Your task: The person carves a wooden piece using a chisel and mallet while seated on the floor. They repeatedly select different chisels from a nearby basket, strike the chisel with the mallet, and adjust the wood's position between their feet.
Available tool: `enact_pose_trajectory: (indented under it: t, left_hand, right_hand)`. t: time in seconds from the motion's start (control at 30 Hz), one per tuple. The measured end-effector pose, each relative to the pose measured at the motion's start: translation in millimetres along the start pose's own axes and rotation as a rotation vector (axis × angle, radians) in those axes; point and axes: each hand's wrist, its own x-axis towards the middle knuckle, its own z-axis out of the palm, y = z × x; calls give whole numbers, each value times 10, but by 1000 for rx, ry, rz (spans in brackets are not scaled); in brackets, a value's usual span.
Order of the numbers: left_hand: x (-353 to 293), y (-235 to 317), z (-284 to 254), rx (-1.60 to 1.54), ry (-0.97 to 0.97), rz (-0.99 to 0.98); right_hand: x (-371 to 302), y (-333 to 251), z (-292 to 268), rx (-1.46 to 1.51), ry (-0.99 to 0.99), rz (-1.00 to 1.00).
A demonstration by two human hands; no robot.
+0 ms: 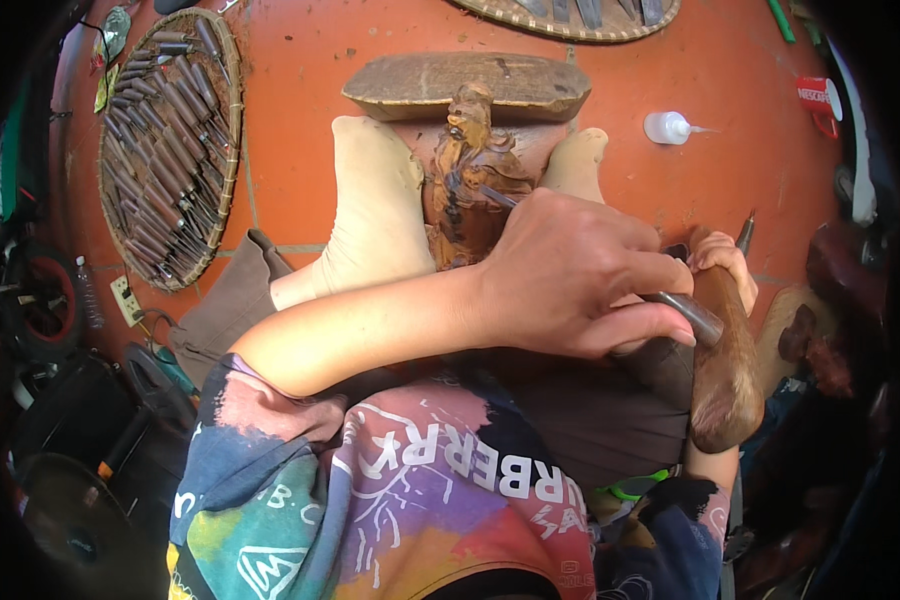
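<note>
Between my feet stands a brown carved wooden figure (478, 150), its surface cut into folds. My left hand (580, 270) is closed around a chisel (705, 322); the handle's butt sticks out toward the right and the metal end reaches the figure's side. My right hand (722, 262) grips a wooden mallet (728, 385) by its narrow end. The mallet's thick end hangs toward me, beside the chisel's butt; whether they touch I cannot tell. A thin dark pointed tool (746, 232) shows just beyond my right fingers; how it is held is hidden.
Cream-socked feet (375, 200) flank the figure, with a wooden block (465, 85) behind it. A round woven tray (232, 190) full of carving tools lies left, another tray (570, 36) at the far edge. A white squeeze bottle (667, 127) and red cup (816, 95) are right.
</note>
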Motion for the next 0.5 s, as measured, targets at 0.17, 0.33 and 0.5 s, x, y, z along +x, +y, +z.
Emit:
enact_pose_trajectory:
  t: [0.17,0.33,0.5]
  left_hand:
    - [-26,-33,-31,65,25,32]
    - [-102,-87,-40,18,93,83]
    - [-151,-92,-126,-172,109,204]
  right_hand:
    - [-64,115,26,0,4,-4]
    - [-87,-81,6,87,34,77]
    - [11,-304,-5,-313,47,49]
